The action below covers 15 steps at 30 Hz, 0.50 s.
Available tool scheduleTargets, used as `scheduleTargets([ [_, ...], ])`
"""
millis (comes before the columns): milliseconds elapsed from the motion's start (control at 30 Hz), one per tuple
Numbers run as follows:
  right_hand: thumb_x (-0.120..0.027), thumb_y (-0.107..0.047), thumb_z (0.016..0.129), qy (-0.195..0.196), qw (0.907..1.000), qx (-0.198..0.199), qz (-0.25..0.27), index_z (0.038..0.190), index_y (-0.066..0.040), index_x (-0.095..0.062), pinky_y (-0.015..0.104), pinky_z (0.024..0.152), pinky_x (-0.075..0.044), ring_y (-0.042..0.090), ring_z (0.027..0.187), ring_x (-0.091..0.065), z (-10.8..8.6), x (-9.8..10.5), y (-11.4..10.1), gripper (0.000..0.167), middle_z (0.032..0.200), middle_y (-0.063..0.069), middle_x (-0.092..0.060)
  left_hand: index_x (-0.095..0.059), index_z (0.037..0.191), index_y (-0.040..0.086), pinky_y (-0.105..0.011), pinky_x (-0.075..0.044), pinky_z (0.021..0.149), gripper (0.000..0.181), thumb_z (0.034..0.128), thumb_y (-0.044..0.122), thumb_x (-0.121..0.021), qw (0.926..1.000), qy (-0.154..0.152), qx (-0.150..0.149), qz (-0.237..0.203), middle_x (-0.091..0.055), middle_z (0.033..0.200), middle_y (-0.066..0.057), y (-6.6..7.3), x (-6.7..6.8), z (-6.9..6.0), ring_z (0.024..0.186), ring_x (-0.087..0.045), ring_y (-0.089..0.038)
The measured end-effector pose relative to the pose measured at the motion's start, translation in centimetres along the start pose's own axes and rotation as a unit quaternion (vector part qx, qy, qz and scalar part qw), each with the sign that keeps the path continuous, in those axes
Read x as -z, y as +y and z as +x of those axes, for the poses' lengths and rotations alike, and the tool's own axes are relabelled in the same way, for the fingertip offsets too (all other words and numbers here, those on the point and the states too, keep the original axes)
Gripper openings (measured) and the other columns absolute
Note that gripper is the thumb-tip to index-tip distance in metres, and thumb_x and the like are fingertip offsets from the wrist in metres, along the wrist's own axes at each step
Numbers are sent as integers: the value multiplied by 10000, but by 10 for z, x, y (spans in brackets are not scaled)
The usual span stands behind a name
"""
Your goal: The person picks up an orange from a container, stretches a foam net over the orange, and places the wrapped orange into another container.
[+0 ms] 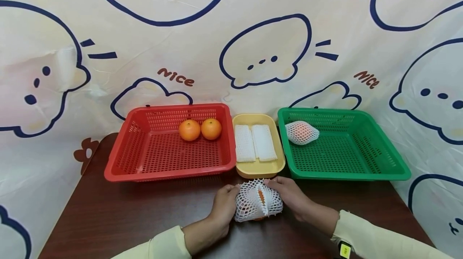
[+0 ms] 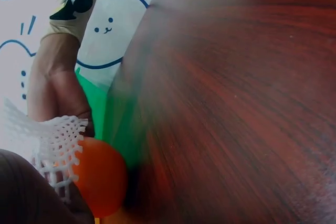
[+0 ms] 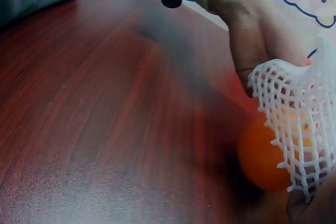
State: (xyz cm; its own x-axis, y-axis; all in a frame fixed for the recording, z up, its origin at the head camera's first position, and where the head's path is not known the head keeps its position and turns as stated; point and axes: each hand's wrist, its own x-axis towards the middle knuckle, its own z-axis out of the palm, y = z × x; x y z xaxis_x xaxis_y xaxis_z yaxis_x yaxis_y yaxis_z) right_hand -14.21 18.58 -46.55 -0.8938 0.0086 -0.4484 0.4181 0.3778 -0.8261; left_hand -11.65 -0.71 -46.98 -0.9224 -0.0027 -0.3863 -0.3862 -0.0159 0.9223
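White cloth [image 1: 202, 50]: spans the back from side to side, printed with blue-outlined cartoon shapes and the word "Nice" in reddish brown.
Brown table [image 1: 90, 211]: dark, streaked wood grain, under the baskets and the tray.
Red basket [image 1: 170, 174]: farthest left of the containers, slotted walls and floor.
Loose oranges: a left one [image 1: 189, 130] and a right one [image 1: 211, 129], side by side toward the back right of the red basket.
Left hand [image 1: 222, 204]: out of a pale yellow sleeve [image 1: 164, 243], grasping the left edge of the netting, thumb on top.
White foam netting [image 1: 247, 206]: stretched between the two hands, in front of the tray, with a slit along its upper side.
Covered orange [image 2: 102, 179]: partly inside that netting; its colour shows through the slit, and its bare lower part sticks out in both wrist views.
Yellow tray [image 1: 253, 169]: between the baskets, holding two flat foam nets [image 1: 264, 142] side by side.
Right hand [image 1: 289, 194]: grasping the upper right edge of the netting.
Wrapped fruit [image 1: 302, 132]: netted, reddish through the mesh, at the back left of the green basket.
Green basket [image 1: 361, 176]: farthest right, slotted like the red one.
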Motion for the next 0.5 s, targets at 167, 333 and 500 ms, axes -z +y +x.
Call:
scheduleTargets([
  [167, -643, -320, 1011, 288, 9991, 277, 173, 834, -62, -588, 289, 695, -415, 162, 806, -527, 3, -12, 11, 317, 834, 12, -568, -586, 870, 9, -298, -353, 710, 269, 1063, 165, -481, 9992, 206, -183, 294, -446, 817, -4, -7, -4, 3, 824, -441, -175],
  [333, -641, -268, 1019, 737, 9954, 610, 98, 842, -52, -604, 270, 696, -447, 140, 790, -541, 3, -22, 20, 282, 834, 8, -593, -634, 983, 3, -312, -432, 780, 208, 1057, 126, -482, 9925, 350, -576, 1023, -629, 953, -78, -18, -7, 4, 920, -549, -194],
  [500, -603, -260, 1043, 1010, 9911, 852, -174, 891, -55, -597, 272, 661, -422, 144, 731, -501, 2, -27, 23, 255, 775, 0, -526, -619, 1002, 65, -294, -389, 672, 193, 1079, 173, -479, 9799, 432, -868, 1743, -551, 796, -38, -21, -8, 4, 756, -498, -167],
])
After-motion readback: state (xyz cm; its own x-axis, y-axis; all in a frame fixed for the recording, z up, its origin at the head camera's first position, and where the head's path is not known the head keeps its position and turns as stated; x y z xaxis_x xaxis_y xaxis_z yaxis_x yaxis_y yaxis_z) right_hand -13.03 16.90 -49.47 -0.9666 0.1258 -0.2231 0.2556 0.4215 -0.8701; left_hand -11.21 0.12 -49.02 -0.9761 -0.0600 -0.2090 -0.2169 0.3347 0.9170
